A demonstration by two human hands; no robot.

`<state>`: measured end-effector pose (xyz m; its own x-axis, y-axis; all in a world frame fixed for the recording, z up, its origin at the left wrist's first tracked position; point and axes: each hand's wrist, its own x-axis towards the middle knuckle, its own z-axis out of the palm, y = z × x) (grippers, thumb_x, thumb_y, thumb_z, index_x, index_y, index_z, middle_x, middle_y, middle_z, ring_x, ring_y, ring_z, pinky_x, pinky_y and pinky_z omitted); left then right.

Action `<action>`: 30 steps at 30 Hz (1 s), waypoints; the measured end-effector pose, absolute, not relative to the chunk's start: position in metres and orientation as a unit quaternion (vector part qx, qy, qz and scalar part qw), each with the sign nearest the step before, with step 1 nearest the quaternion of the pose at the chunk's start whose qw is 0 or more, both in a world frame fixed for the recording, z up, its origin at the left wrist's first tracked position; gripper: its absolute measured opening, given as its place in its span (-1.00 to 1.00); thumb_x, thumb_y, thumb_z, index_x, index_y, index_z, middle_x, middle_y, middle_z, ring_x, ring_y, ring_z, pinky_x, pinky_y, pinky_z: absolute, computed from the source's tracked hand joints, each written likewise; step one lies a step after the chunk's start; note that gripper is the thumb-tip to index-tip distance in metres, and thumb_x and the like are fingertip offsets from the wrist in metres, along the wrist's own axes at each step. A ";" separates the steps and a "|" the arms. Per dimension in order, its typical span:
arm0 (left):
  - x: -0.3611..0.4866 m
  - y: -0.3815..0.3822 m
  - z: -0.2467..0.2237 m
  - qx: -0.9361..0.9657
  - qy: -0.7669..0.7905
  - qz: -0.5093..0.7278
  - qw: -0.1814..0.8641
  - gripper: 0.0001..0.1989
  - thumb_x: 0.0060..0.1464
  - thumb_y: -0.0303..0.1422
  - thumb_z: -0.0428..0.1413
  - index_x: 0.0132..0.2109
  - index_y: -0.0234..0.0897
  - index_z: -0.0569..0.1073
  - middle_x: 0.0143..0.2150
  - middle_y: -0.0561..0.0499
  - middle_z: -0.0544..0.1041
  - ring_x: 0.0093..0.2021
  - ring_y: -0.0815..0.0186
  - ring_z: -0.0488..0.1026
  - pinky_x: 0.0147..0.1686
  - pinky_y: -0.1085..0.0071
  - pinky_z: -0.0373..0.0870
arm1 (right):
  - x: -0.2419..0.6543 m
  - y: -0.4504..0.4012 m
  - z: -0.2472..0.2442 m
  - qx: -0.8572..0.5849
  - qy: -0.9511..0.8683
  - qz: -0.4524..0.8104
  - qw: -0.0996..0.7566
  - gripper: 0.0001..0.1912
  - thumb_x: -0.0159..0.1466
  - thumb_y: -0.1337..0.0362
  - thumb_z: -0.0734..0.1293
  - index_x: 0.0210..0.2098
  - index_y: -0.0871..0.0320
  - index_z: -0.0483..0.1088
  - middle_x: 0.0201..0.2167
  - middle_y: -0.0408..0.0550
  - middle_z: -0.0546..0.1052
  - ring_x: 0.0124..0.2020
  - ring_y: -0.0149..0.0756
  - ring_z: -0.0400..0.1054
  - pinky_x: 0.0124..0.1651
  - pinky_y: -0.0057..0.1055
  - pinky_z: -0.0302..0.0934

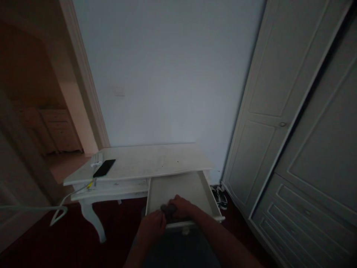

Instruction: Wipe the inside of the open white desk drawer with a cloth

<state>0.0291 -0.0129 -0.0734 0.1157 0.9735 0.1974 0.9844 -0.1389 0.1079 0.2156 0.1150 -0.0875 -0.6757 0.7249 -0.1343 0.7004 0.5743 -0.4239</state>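
Note:
My left hand [153, 225] and my right hand [182, 207] meet over the front of a pulled-out white drawer [178, 186]. Between them is a small dark grey cloth bundle [168, 210], perhaps a rolled sock; the dim light hides its exact kind. Both hands have their fingers closed on it, the left at its near side and the right at its far right side. The drawer's visible floor looks bare. It slides out from the right half of a white desk [150, 156] with curved legs.
A black phone [104, 168] and a white object [97, 159] lie at the desk's left end. A pale cable [63, 206] hangs off that side. Dark shoes [219, 196] stand on the floor to the right, beside a tall wardrobe [259, 123]. A doorway opens at left.

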 end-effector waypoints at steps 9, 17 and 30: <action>0.030 -0.008 -0.083 -0.766 -0.634 -0.107 0.018 -0.67 0.39 -0.44 -0.09 -0.17 -0.21 0.58 -0.16 -0.09 0.68 -0.17 0.18 0.65 -0.15 0.30 0.48 | 0.268 0.185 -0.077 -0.646 -0.738 0.165 0.099 -0.47 0.40 0.21 0.21 0.34 0.10 0.29 0.11 0.24 0.45 0.07 0.05 0.46 0.04 -0.11 0.32; 0.025 -0.008 -0.091 -0.779 -0.617 -0.107 0.030 -0.68 0.38 -0.43 -0.09 -0.17 -0.20 0.58 -0.22 -0.07 0.65 -0.22 0.16 0.63 -0.21 0.30 0.44 | 0.127 0.166 -0.086 -0.619 -0.752 0.181 0.137 -0.39 0.39 0.13 0.27 0.41 -0.11 0.20 0.26 0.22 0.37 0.19 0.17 0.38 0.02 0.00 0.36; 0.028 -0.008 -0.082 -0.772 -0.625 -0.117 0.010 -0.66 0.39 -0.39 -0.08 -0.17 -0.21 0.60 -0.20 -0.08 0.67 -0.20 0.22 0.64 -0.20 0.36 0.43 | 0.261 0.141 -0.064 -0.325 -0.912 0.249 -0.014 -0.48 0.08 0.31 0.51 0.06 -0.03 0.57 0.06 -0.08 0.54 0.00 -0.14 0.44 0.06 -0.32 0.29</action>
